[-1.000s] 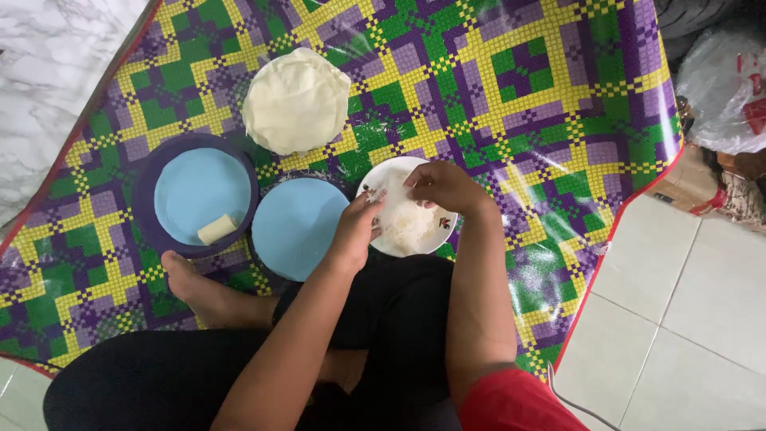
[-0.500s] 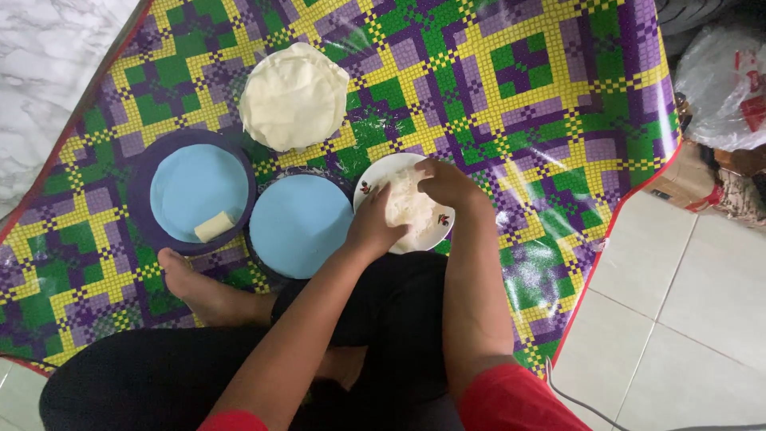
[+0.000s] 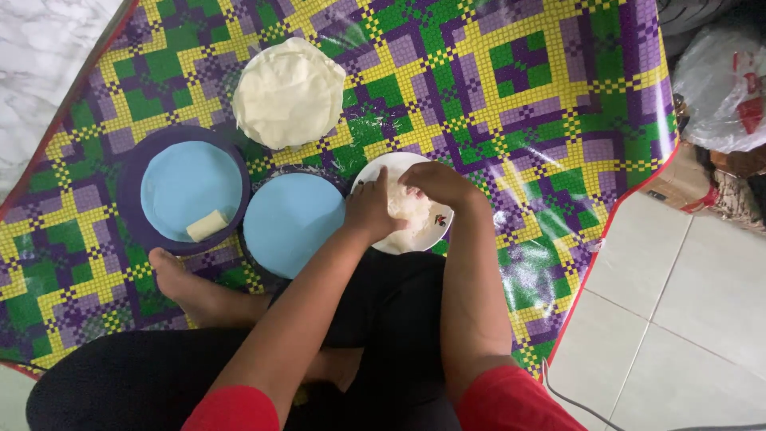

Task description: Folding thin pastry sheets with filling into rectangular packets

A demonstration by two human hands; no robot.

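Seated on the floor, the person works over a small white plate that rests on a checked purple, green and yellow plastic mat, just in front of the knees. Both hands are in the plate: the left hand curls over its near-left rim with fingers bent down into a pale, floury lump of dough, and the right hand covers the far side, fingers folded onto the same lump — each grip looks pressed around the dough, though the fingertips are hidden beneath the hands. The dough sits in the middle of the plate, mostly covered. Just left of the plate, touching or nearly so, lies a round light-blue disc; further left a second blue disc sits inside a dark purple rimmed tray with a small pale block, perhaps butter, at its near edge. Beyond them a stack of thin, cream-coloured flattened sheets rests on the mat — so several rounds appear already made, while the lump in hand looks only part-shaped and the blue discs carry no dough. A bare foot lies by the tray; white plastic bags sit at the far right on the tiled floor.
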